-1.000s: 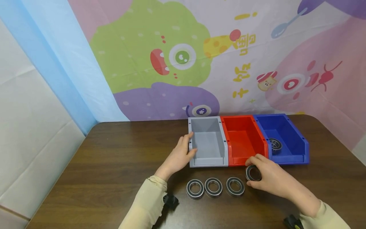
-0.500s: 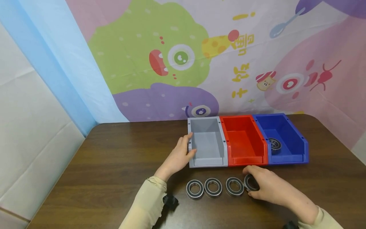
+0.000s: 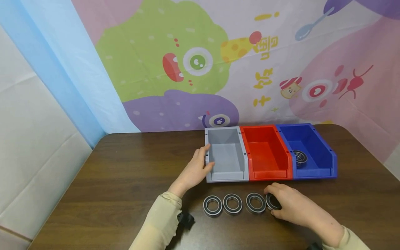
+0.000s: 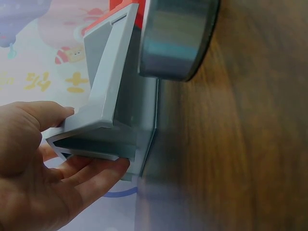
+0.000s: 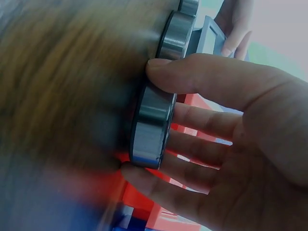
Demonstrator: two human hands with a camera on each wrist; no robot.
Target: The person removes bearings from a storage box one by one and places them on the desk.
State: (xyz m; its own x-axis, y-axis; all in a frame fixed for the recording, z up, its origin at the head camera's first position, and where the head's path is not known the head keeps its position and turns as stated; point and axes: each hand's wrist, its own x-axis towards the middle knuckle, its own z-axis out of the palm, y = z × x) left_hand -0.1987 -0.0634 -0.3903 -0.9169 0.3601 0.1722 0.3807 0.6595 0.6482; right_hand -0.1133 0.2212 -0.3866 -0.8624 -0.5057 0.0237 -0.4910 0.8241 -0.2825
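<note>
My left hand (image 3: pixel 193 172) grips the left wall of a grey storage bin (image 3: pixel 226 156), thumb at the inner side and fingers outside; the left wrist view shows the fingers curled below the rim. With thumb and fingers, my right hand (image 3: pixel 293 205) holds a ball bearing (image 5: pixel 153 125) by its outer rim. That bearing is low at the right end of a row, partly hidden by the hand. Left of it lie three more bearings: one close beside it (image 3: pixel 256 210), one in the middle (image 3: pixel 232 212) and one at the far left (image 3: pixel 213 215).
A red bin (image 3: pixel 265 156) adjoins the grey one, and a blue bin (image 3: pixel 315 149) follows on the right. One bearing (image 3: pixel 304 160) leans inside the blue bin. All stand on a brown wooden table (image 3: pixel 125 180) before a printed cloth backdrop (image 3: pixel 150 52).
My right hand has moved down and slightly left, lowering its bearing from in front of the red bin to the end of the row. The left hand stays on the grey bin.
</note>
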